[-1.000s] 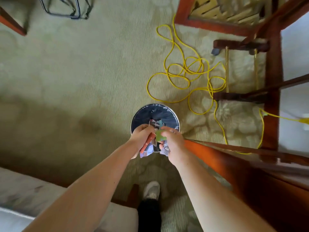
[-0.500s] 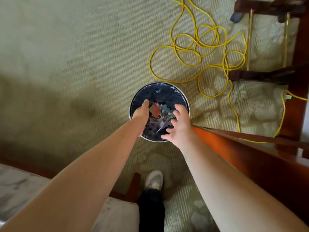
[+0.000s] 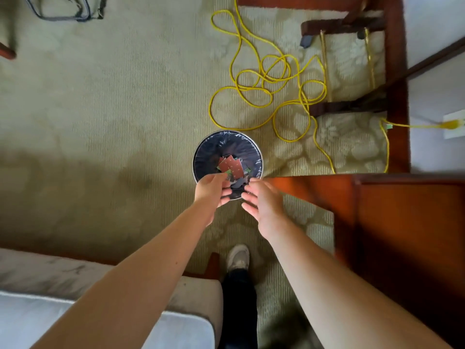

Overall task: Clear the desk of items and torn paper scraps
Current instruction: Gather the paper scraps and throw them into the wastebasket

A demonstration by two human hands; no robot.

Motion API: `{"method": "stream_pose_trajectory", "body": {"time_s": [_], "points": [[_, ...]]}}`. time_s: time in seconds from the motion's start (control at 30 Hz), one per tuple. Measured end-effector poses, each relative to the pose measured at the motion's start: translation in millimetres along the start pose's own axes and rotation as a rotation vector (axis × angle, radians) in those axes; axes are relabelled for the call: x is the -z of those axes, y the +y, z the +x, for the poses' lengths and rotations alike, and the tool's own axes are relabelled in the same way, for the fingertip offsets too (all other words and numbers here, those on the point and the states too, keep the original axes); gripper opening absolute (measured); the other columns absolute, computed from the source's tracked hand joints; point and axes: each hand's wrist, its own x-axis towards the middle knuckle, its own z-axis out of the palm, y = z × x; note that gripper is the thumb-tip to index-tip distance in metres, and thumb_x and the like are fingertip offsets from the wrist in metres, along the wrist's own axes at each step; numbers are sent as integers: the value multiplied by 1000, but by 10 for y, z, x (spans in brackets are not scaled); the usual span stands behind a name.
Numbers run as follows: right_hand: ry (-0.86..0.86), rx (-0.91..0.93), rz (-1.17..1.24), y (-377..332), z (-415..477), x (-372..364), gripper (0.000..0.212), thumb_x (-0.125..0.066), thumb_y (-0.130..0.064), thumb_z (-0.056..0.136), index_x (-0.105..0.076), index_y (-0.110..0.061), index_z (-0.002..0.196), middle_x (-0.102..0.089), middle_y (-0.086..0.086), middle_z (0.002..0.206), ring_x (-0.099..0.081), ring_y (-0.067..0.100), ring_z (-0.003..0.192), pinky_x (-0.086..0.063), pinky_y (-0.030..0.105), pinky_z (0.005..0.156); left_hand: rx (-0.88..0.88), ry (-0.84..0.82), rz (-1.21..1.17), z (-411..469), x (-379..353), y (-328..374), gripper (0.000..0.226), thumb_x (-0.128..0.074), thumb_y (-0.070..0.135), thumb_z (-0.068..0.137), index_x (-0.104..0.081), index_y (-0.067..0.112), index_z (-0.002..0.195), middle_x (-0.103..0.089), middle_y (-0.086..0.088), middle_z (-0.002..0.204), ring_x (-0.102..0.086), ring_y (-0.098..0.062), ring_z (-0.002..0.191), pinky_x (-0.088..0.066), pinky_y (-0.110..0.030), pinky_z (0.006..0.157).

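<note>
A: Looking straight down at the carpet (image 3: 105, 102), and there is the round waste bin (image 3: 210, 154) standing upright, dark liner, mouth facing up at us.

B: And the paper scraps (image 3: 232, 167)?

A: Inside it, heaped on the near side. Red pieces lie on top, greyish and green bits under them. The top red piece is roughly rectangular and lies nearly flat, its long edge slanting from upper left to lower right in the picture.

B: The hands?

A: Both empty. The left hand (image 3: 212, 188) hovers over the near rim, fingers loosely spread, gripping nothing. The right hand (image 3: 263, 200) is just beside it, fingers splayed wide and a touch blurred, also holding nothing. Between them they hide the bin's near edge.

B: What crowds the spot?

A: The red-brown worktop (image 3: 402, 235) juts in from the right; its corner overlaps the bin's right rim in this view. Beyond the bin a yellow cord (image 3: 266, 79) sprawls in loose loops, the nearest loop close to the far rim, and it runs right to a wall outlet (image 3: 454, 124). Dark chair legs (image 3: 342, 25) stand among the loops.

B: Down low?

A: A pale shoe (image 3: 237, 256) behind the hands, and a cushioned seat (image 3: 100, 318) at lower left.
</note>
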Motion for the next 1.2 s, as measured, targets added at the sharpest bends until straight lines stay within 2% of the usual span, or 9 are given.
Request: {"method": "stream_pose_trajectory", "body": {"time_s": [0.07,0.2,0.37,0.47,0.53,0.67,0.8,0.93,1.2], "points": [[8,92,-31,-53,-393,106,21,-46,-13,96,-62,-14,110,-65,7,107,-63,18,88,-53,35,82,-2,-17,12,-365,19,48,16,-60,23,93,-68,13,103,-68,-2,85,-63,-13,69,-56,-26,64],[7,288,-92,-183,-1244,353,24,-45,-8,95,-61,-11,113,-64,7,101,-58,11,74,-45,21,61,-27,-83,6,-1198,-2,198,19,-64,21,89,-69,6,100,-62,-1,73,-58,-13,59,-53,-24,57],[-9,408,24,-240,-2187,739,18,-48,-4,95,-59,-13,105,-60,0,87,-54,8,67,-42,15,53,-155,-194,8,-2245,-61,400,11,-60,17,89,-66,10,95,-55,0,68,-49,-11,54,-45,-18,49],[1,465,72,-191,-2649,981,17,-50,-6,95,-60,-13,106,-61,1,91,-56,8,69,-44,17,57,-220,-220,46,-2809,-98,451,8,-59,17,91,-64,12,86,-58,1,69,-53,-11,56,-47,-18,51],[29,494,119,-144,-2925,1163,19,-49,-5,93,-60,-11,107,-61,2,91,-55,6,63,-43,16,53,-256,-241,83,-3149,-136,433,10,-59,16,91,-64,15,83,-59,3,66,-53,-10,55,-47,-19,53],[76,493,210,-23,-3344,1545,19,-49,-1,91,-61,-14,99,-60,4,89,-52,7,56,-39,16,48,-339,-331,165,-3676,-260,291,13,-52,11,94,-63,14,87,-57,0,67,-49,-10,52,-41,-22,55],[155,528,255,153,-3725,2139,20,-53,-6,89,-63,-18,102,-64,2,90,-58,9,65,-45,17,53,-440,-438,301,-4227,-546,13,22,-43,5,93,-63,13,94,-59,-1,73,-50,-9,53,-42,-17,46],[256,596,296,470,-4035,2804,18,-55,-7,87,-64,-18,99,-66,2,86,-58,12,66,-46,25,57,-496,-546,455,-4753,-899,-406,23,-44,6,94,-64,11,105,-62,-4,80,-55,-13,63,-46,-22,54],[511,627,466,1219,-4622,3896,20,-51,-2,87,-66,-11,96,-64,2,76,-56,6,54,-43,17,46,-513,-776,653,-5744,-1511,-1476,23,-41,3,93,-62,11,100,-60,-3,74,-52,-12,58,-44,-19,49]]}}
